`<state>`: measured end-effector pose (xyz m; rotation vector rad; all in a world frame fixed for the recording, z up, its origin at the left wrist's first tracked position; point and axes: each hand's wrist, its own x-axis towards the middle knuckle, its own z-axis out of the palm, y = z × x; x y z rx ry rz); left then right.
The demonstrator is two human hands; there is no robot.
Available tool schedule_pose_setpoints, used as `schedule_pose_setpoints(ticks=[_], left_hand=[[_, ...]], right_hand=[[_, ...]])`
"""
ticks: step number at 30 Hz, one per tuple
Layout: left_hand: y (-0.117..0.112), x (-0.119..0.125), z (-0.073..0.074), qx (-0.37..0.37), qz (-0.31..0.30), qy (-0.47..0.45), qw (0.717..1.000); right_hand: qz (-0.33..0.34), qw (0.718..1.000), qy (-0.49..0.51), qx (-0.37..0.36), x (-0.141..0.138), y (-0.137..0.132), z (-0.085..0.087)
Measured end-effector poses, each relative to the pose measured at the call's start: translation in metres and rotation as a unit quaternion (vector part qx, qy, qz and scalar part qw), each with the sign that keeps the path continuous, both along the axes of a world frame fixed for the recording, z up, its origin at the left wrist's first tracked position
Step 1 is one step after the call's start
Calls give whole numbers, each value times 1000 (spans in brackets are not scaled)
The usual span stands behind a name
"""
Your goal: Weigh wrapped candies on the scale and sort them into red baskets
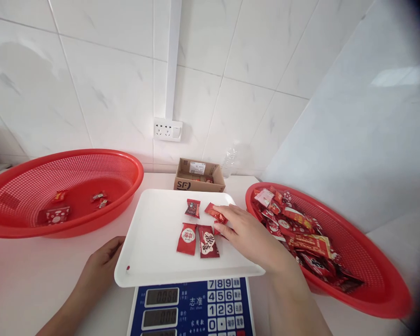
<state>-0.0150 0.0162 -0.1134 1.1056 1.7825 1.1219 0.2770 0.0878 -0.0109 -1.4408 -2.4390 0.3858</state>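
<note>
A white tray [150, 233] sits on a blue-and-white digital scale [192, 303]. On it lie several wrapped sweets: a dark red one [192, 208], a red packet with a round pale label [186, 239] and a maroon packet with white lettering [207, 241]. My right hand [245, 233] reaches over the tray's right side, thumb and fingers closed about a small red sweet [215, 213]; part of another red wrapper shows under the thumb. My left hand [103, 261] is beside the tray's left edge, low by the table, fingers curled and their tips hidden by the tray.
A red basket [364, 252] heaped with wrapped sweets stands at right. Another red basket [126, 210] at left holds several sweets. Behind the tray are a small cardboard box [199, 185] and a clear plastic bottle [230, 161], near the tiled wall with a power socket [168, 129].
</note>
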Motion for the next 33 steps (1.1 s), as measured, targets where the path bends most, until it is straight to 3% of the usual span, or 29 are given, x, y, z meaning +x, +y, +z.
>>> schedule_pose_setpoints(ticks=[7,25,33], left_hand=[[-1,-1,0,-5,10,-4,1000],[-4,7,4,0,6,60,998],[-6,12,8,-14,10,52,999]], right_hand=[[-20,998,4,-63,6,-1,2],[-1,999,-52,-3,4,-15,7],[11,998,34,57,8,-27,15]])
